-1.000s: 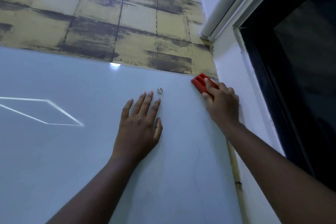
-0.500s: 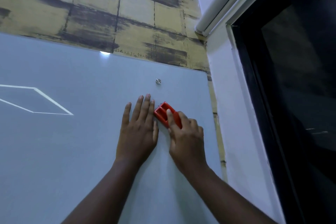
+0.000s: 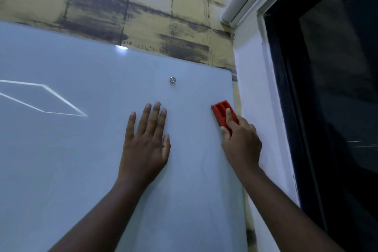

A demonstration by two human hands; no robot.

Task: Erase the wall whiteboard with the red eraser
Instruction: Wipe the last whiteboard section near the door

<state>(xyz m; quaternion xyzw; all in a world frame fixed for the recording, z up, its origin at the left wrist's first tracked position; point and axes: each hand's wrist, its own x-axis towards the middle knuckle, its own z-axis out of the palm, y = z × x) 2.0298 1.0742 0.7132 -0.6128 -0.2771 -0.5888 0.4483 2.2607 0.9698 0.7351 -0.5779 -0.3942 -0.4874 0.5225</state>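
The pale glass whiteboard (image 3: 81, 149) fills the left and middle of the head view, mounted on the wall. My right hand (image 3: 241, 141) grips the red eraser (image 3: 221, 113) and presses it flat against the board close to its right edge. My left hand (image 3: 145, 141) lies flat on the board with fingers straight, a hand's width to the left of the eraser. I see no clear marker writing near the hands; only a faint thin line runs down the board below them.
A round metal mounting stud (image 3: 172, 79) sits above my left hand. Yellow brick-pattern wallpaper (image 3: 122, 6) lies above the board. A white wall strip (image 3: 257, 98), a roller blind tube (image 3: 245, 0) and a dark window (image 3: 337, 88) stand to the right. Light reflections (image 3: 51, 98) show at left.
My right hand slid the eraser from the top right corner leftward to my left hand, then back right to the board's edge, lower than at first. My left hand stayed flat.
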